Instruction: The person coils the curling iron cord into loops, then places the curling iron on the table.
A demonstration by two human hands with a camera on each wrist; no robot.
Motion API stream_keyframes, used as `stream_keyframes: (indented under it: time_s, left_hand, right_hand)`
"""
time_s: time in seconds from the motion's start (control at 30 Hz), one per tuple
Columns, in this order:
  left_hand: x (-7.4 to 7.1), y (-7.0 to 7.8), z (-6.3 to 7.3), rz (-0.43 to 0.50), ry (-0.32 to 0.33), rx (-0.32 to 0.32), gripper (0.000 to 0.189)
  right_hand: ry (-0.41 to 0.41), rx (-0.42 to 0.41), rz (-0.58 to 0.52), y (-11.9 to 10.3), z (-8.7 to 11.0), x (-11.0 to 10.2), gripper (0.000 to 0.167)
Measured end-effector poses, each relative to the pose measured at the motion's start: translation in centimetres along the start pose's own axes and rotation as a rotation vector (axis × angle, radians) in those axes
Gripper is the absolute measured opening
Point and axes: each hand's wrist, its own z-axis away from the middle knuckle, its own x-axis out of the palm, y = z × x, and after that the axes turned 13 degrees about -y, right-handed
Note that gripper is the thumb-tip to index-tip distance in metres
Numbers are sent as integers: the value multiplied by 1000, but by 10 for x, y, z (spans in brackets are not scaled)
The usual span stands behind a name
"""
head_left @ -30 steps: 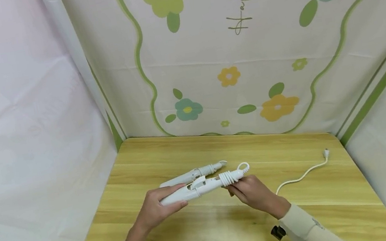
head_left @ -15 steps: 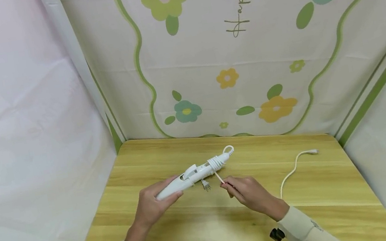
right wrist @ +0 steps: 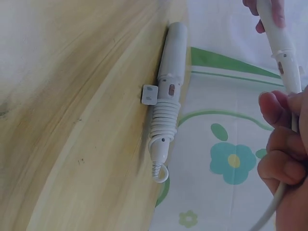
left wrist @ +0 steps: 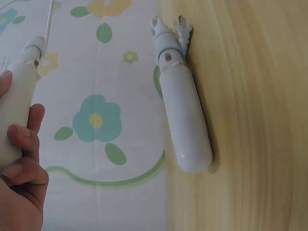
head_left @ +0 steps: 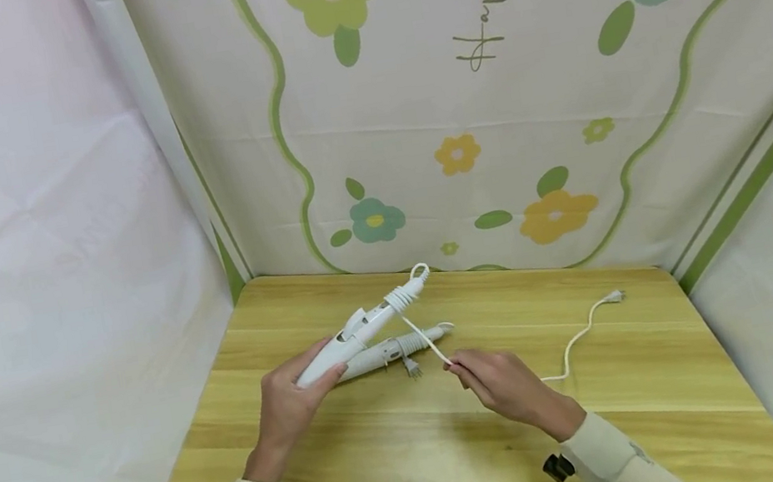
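My left hand (head_left: 287, 408) grips the thick end of a white curling iron (head_left: 325, 356), raised and tilted with its cord end up and away. Several turns of white cord (head_left: 401, 298) wrap the iron's narrow end. From there a straight stretch of the cord runs down to my right hand (head_left: 509, 388), which pinches it. Past that hand the cord trails to a plug (head_left: 615, 296) at the right. A second white curling iron (left wrist: 185, 118) lies on the table below the held one, its cord (right wrist: 163, 120) coiled round it and its plug (right wrist: 149, 95) sticking out.
The wooden table (head_left: 408, 473) ends against a white cloth backdrop (head_left: 398, 121) printed with flowers. White cloth walls (head_left: 66, 325) stand at both sides.
My left hand has swung the held iron's cord end up and to the left. A stretch of cord between iron and right hand has come loose and lengthened. The far plug has shifted left.
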Motion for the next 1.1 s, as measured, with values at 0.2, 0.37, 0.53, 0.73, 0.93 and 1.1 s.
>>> stream_keyframes:
  time_s: [0.2, 0.37, 0.53, 0.73, 0.93, 1.1]
  left_hand:
    - [-4, -6, 3, -108, -88, -42, 46]
    - [-9, -5, 8, -248, -260, -54, 46]
    - [-12, -1, 8, -284, -450, 27, 47]
    - [-17, 2, 9, -174, -621, 133, 44]
    - [-17, 4, 10, -13, -698, 183, 41]
    - [-16, 3, 12, 164, -748, 139, 39]
  right_hand:
    - [40, -54, 89, -1, -2, -5, 40]
    - [93, -133, 155, 1, -11, -13, 30]
    - [105, -185, 195, 3, -17, -20, 29]
    - [69, -197, 173, 8, -21, -24, 33]
    - [42, -212, 105, 11, -21, -24, 30]
    - [6, -223, 58, 13, -20, -22, 22]
